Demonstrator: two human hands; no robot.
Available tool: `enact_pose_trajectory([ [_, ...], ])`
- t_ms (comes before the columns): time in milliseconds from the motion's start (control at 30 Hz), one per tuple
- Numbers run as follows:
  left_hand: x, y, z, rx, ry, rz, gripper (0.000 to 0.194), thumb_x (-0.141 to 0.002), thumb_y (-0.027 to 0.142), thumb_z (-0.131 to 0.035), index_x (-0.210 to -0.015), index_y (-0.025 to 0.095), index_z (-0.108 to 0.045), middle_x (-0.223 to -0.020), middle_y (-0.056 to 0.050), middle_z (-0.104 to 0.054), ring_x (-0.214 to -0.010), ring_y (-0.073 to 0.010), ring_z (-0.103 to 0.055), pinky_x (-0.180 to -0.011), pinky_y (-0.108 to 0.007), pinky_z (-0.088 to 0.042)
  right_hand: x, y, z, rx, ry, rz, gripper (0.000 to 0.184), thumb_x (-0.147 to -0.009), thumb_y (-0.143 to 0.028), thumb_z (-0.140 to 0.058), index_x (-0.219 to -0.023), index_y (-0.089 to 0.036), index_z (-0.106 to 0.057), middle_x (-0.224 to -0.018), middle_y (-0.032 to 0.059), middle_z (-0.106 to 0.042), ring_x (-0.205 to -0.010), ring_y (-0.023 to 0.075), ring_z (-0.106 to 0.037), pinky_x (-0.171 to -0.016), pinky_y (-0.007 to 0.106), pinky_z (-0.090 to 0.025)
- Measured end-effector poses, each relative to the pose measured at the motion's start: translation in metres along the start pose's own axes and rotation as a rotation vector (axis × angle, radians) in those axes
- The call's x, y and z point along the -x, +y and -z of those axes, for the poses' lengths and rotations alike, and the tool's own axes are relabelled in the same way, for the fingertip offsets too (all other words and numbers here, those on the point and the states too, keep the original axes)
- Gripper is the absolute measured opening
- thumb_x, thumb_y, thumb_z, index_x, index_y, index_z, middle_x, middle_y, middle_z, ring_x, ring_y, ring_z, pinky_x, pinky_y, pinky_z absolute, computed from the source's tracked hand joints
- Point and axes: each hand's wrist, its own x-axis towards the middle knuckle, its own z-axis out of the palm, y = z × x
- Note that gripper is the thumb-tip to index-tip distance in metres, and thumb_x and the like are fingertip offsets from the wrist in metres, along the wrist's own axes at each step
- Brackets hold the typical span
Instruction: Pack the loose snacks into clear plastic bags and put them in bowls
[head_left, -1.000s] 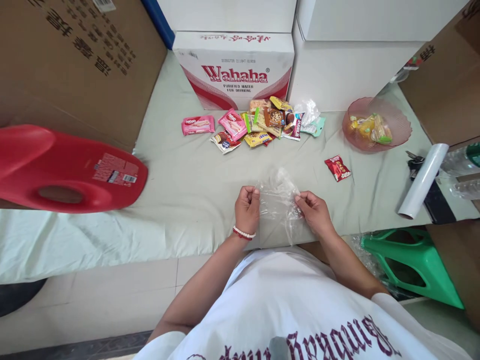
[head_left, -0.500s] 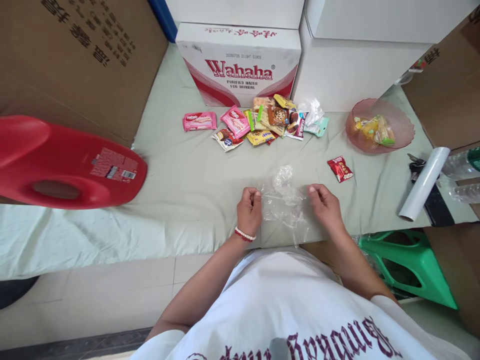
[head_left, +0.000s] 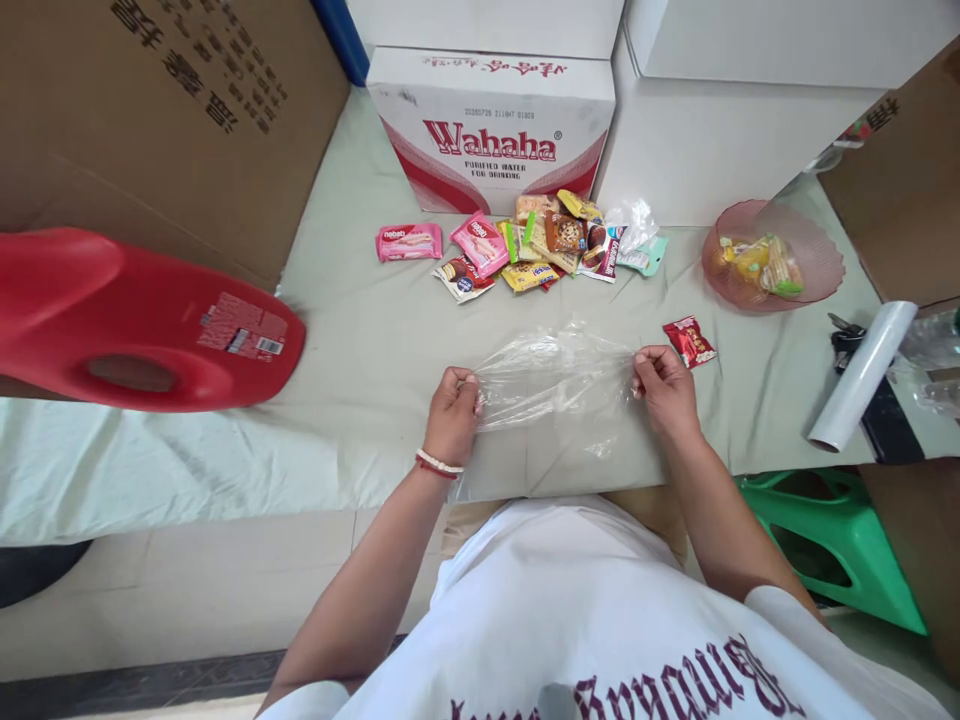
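Note:
A thin sheet of clear plastic film stretches sideways between my two hands, just above the cloth near the front edge. My left hand pinches its left end between thumb and fingers. The right end is gripped the same way by my right hand, whose fingertips lie close to a small red snack packet. Beyond the film lies a pile of wrapped snacks, with a pink wafer packet to its left. Whether the film is a bag or a single layer I cannot tell.
A pink glass bowl holding wrapped snacks stands at the right, near a white roll. A Wahaha carton rises behind the pile. At the left lies a red plastic jug. A green stool stands below the table's right side.
My hands have moved apart, and the crumpled film between them is now pulled wide and taut. The right hand, off the film half a second ago, now grips its right end.

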Motion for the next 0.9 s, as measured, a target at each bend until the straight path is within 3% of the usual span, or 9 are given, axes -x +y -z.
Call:
enact_pose_trajectory([
  [133, -0.011, 0.006, 0.019, 0.031, -0.041, 0.090, 0.020, -0.091, 0.041, -0.054, -0.085, 0.026, -0.043, -0.056, 0.007, -0.045, -0.046, -0.0113, -0.035, -0.045, -0.022, -0.027, -0.018, 0.001, -0.001, 0.001, -0.024, -0.004, 0.034, -0.083, -0.054, -0.068, -0.094, -0.025, -0.054, -0.084, -0.0011, -0.061, -0.065, 0.0141, -0.060, -0.050, 0.026, -0.050],
  [233, -0.017, 0.009, 0.024, -0.192, -0.047, 0.040, 0.017, -0.093, 0.041, -0.050, -0.088, 0.026, -0.045, -0.059, 0.006, -0.045, -0.049, -0.0141, -0.040, -0.050, -0.024, -0.033, -0.033, 0.003, 0.000, 0.106, -0.084, -0.023, 0.030, -0.087, -0.052, -0.062, -0.095, -0.026, -0.051, -0.075, -0.0024, -0.063, -0.049, 0.0125, -0.053, -0.045, 0.027, -0.042],
  [333, -0.018, 0.013, 0.019, -0.628, 0.127, -0.152, 0.017, -0.087, 0.037, -0.059, -0.097, 0.024, -0.054, -0.081, -0.005, -0.059, -0.074, -0.0234, -0.059, -0.070, -0.036, -0.047, -0.043, 0.004, 0.002, 0.382, -0.129, 0.043, 0.020, -0.090, -0.044, -0.057, -0.092, -0.024, -0.056, -0.063, -0.0030, -0.061, -0.044, 0.0130, -0.049, -0.049, 0.028, -0.038],
  [433, -0.011, 0.018, 0.008, -0.847, 0.321, -0.424, 0.032, -0.084, 0.033, -0.065, -0.112, 0.018, -0.061, -0.123, -0.021, -0.060, -0.120, -0.0377, -0.056, -0.101, -0.054, -0.041, -0.043, 0.004, 0.003, 0.605, -0.083, 0.177, 0.016, -0.092, -0.037, -0.054, -0.090, -0.023, -0.060, -0.063, -0.0009, -0.063, -0.052, 0.0166, -0.054, -0.057, 0.031, -0.040],
  [467, -0.008, 0.019, 0.004, -0.865, 0.285, -0.516, 0.031, -0.085, 0.032, -0.064, -0.114, 0.019, -0.063, -0.129, -0.021, -0.059, -0.128, -0.0387, -0.052, -0.107, -0.057, -0.035, -0.042, 0.004, 0.003, 0.633, -0.069, 0.204, 0.016, -0.092, -0.036, -0.053, -0.090, -0.023, -0.061, -0.063, -0.0006, -0.063, -0.054, 0.0175, -0.055, -0.059, 0.031, -0.041],
  [533, -0.005, 0.019, -0.005, -0.875, 0.023, -0.660, 0.024, -0.089, 0.030, -0.060, -0.112, 0.024, -0.067, -0.126, -0.016, -0.065, -0.133, -0.0354, -0.052, -0.116, -0.058, -0.027, -0.039, 0.004, 0.001, 0.636, -0.044, 0.214, 0.017, -0.093, -0.037, -0.052, -0.093, -0.022, -0.061, -0.066, 0.0001, -0.065, -0.056, 0.0182, -0.055, -0.062, 0.032, -0.042],
  [633, -0.017, 0.010, -0.014, -0.891, -0.358, -0.678, 0.026, -0.094, 0.033, -0.054, -0.115, 0.027, -0.069, -0.125, -0.012, -0.070, -0.135, -0.0304, -0.055, -0.122, -0.058, -0.020, -0.042, 0.008, 0.004, 0.609, 0.038, 0.218, 0.021, -0.095, -0.039, -0.049, -0.098, -0.022, -0.062, -0.072, 0.0021, -0.067, -0.060, 0.0190, -0.056, -0.065, 0.032, -0.044],
  [767, -0.053, -0.007, -0.011, -0.958, -0.428, -0.603, 0.043, -0.099, 0.035, -0.042, -0.136, 0.024, -0.061, -0.151, -0.013, -0.057, -0.145, -0.0296, -0.047, -0.124, -0.060, -0.016, -0.056, 0.009, 0.024, 0.784, 0.137, 0.291, 0.021, -0.094, -0.034, -0.050, -0.098, -0.020, -0.065, -0.080, 0.0066, -0.067, -0.074, 0.0234, -0.059, -0.075, 0.037, -0.046],
  [900, -0.072, -0.009, -0.004, -1.028, -0.519, -0.626, 0.055, -0.096, 0.044, -0.049, -0.147, 0.024, -0.053, -0.162, -0.013, -0.044, -0.152, -0.0317, -0.036, -0.124, -0.061, -0.014, -0.046, -0.011, 0.032, 0.953, 0.250, 0.483, 0.024, -0.094, -0.026, -0.049, -0.106, -0.018, -0.069, -0.106, 0.0149, -0.067, -0.101, 0.0307, -0.059, -0.091, 0.047, -0.048],
])
